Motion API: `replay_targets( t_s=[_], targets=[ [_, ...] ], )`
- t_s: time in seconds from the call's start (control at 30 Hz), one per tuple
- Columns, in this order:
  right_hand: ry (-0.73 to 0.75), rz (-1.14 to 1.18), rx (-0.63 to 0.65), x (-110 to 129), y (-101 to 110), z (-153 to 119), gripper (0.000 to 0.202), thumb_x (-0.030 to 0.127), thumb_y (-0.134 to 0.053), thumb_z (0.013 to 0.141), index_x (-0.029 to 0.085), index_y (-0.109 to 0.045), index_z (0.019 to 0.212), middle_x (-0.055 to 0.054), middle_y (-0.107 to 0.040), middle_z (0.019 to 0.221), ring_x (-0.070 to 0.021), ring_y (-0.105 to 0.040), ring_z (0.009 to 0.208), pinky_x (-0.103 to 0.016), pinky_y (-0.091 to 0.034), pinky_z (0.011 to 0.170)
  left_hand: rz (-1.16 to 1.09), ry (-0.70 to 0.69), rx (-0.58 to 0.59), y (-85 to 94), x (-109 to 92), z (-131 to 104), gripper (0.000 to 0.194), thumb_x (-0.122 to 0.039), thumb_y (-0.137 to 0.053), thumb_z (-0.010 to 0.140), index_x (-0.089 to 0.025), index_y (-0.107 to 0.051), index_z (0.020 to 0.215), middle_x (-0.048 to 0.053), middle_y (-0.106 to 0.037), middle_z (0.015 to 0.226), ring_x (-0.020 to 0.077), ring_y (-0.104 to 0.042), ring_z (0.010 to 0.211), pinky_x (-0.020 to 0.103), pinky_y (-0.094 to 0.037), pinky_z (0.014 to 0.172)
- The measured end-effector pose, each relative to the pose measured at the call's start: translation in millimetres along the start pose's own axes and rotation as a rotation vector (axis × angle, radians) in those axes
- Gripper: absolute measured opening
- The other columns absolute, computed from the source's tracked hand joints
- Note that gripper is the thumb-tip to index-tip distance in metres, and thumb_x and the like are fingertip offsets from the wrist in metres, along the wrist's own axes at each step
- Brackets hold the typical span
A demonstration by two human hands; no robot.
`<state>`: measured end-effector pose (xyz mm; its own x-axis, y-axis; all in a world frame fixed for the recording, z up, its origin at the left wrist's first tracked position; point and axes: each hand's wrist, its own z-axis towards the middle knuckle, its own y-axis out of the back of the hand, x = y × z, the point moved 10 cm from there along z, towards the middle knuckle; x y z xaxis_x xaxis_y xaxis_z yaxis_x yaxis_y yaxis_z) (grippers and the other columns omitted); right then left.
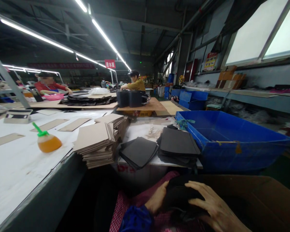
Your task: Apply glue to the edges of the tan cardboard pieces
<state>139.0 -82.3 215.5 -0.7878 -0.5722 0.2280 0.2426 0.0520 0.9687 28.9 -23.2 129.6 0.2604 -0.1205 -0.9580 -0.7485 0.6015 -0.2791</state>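
The left hand (157, 197) lies at the left edge of a dark piece (176, 193) held low over the lap; most of its fingers are hidden, so how far it is closed cannot be told. The right hand (212, 206) is spread, fingers apart and slightly bent, over the piece's right side. Beneath is a red-and-white checked garment (120, 206), with a blue cuff (136, 219) at the left wrist. Just beyond the lap, two piles of black sheets (178, 141) sit side by side on a white surface, a stack of beige boards (94, 137) to their left. A blue bin (241, 156) stands right of the piles, a cardboard box (275, 201) nearer. On the white bench (16, 183) at left stands a green-spouted bottle (49, 144) of orange liquid, near loose board strips (73, 124). Farther off, a co-worker in yellow (137, 84) is behind dark containers (129, 98).
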Motion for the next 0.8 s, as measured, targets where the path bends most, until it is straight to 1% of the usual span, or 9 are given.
replay_targets(
  t_s=[0.07,0.1,0.17,0.27,0.33,0.43,0.53,0.67,0.8],
  targets=[
    [-0.007,0.021,0.005,0.1,0.2,-0.7,0.030,0.024,-0.068,0.082,0.029,-0.071,0.111,-0.010,-0.052,0.142,-0.0313,-0.046,0.131,-0.053,-0.041,0.105,-0.107,0.006,-0.007,-0.3,0.3,-0.3,0.083,-0.079,-0.033,0.080,-0.020,-0.052,0.136,0.010,-0.054,0.141,0.0296,-0.045,0.132,0.047,-0.029,0.115],
    [-0.010,0.035,0.010,0.2,0.0,-1.0,0.032,0.020,-0.067,0.080,0.029,-0.071,0.110,-0.009,-0.053,0.141,-0.0307,-0.048,0.129,-0.052,-0.042,0.105,-0.138,0.001,-0.011,-0.1,0.2,-0.5,0.079,-0.075,-0.035,0.083,-0.020,-0.051,0.137,0.009,-0.050,0.144,0.0283,-0.042,0.136,0.045,-0.025,0.117],
    [-0.021,0.069,0.041,0.9,-2.3,-1.1,0.040,0.012,-0.066,0.076,0.030,-0.070,0.111,-0.007,-0.057,0.137,-0.0295,-0.053,0.125,-0.048,-0.044,0.103,-0.160,0.002,-0.059,4.3,3.7,-0.1,0.070,-0.065,-0.050,0.084,-0.019,-0.051,0.136,0.010,-0.048,0.146,0.0276,-0.039,0.138,0.044,-0.022,0.119],
    [-0.051,0.116,0.103,2.1,-6.1,-0.7,0.046,0.007,-0.063,0.072,0.030,-0.070,0.112,-0.005,-0.066,0.126,-0.0277,-0.059,0.116,-0.043,-0.048,0.099,-0.184,0.022,-0.116,10.7,18.6,3.8,0.077,-0.054,-0.072,0.073,-0.016,-0.050,0.136,0.014,-0.053,0.141,0.0322,-0.046,0.132,0.048,-0.033,0.113],
    [-0.056,0.154,0.121,2.2,-5.6,-1.1,0.041,0.009,-0.061,0.076,0.029,-0.069,0.112,-0.005,-0.067,0.122,-0.0257,-0.062,0.112,-0.038,-0.050,0.096,-0.215,0.002,-0.137,15.1,27.6,8.0,0.080,-0.051,-0.077,0.069,-0.015,-0.050,0.135,0.016,-0.055,0.138,0.0337,-0.049,0.129,0.048,-0.036,0.111],
    [-0.068,0.220,0.073,-5.7,3.3,-4.4,0.025,0.024,-0.058,0.088,0.028,-0.069,0.111,-0.005,-0.069,0.116,-0.0223,-0.065,0.105,-0.032,-0.052,0.091,-0.185,-0.031,-0.200,26.4,32.0,11.6,0.066,-0.050,-0.070,0.076,-0.016,-0.052,0.131,0.013,-0.056,0.138,0.0298,-0.047,0.131,0.045,-0.034,0.113],
    [-0.149,0.226,0.015,-23.3,13.9,-9.2,0.025,0.040,-0.053,0.093,0.028,-0.068,0.108,-0.005,-0.070,0.108,-0.0212,-0.066,0.100,-0.031,-0.053,0.088,-0.105,-0.048,-0.238,32.0,19.4,11.1,0.054,-0.047,-0.067,0.080,-0.017,-0.057,0.124,0.010,-0.061,0.131,0.0269,-0.052,0.126,0.042,-0.036,0.111],
    [-0.163,0.204,-0.004,-24.4,20.5,-5.0,0.019,0.039,-0.056,0.091,0.030,-0.068,0.103,-0.002,-0.070,0.099,-0.0201,-0.068,0.091,-0.029,-0.054,0.082,-0.082,-0.063,-0.171,20.5,-2.8,9.1,0.054,-0.049,-0.067,0.079,-0.014,-0.059,0.120,0.011,-0.065,0.122,0.0280,-0.057,0.117,0.043,-0.042,0.104],
    [-0.189,0.221,-0.028,-21.5,17.7,4.1,0.017,0.038,-0.056,0.091,0.029,-0.068,0.098,-0.002,-0.070,0.096,-0.0199,-0.068,0.089,-0.028,-0.053,0.078,0.094,-0.051,-0.083,7.4,-2.1,6.3,0.061,-0.063,-0.051,0.084,-0.013,-0.063,0.117,0.012,-0.066,0.119,0.0277,-0.056,0.114,0.042,-0.039,0.104]
  ],
)
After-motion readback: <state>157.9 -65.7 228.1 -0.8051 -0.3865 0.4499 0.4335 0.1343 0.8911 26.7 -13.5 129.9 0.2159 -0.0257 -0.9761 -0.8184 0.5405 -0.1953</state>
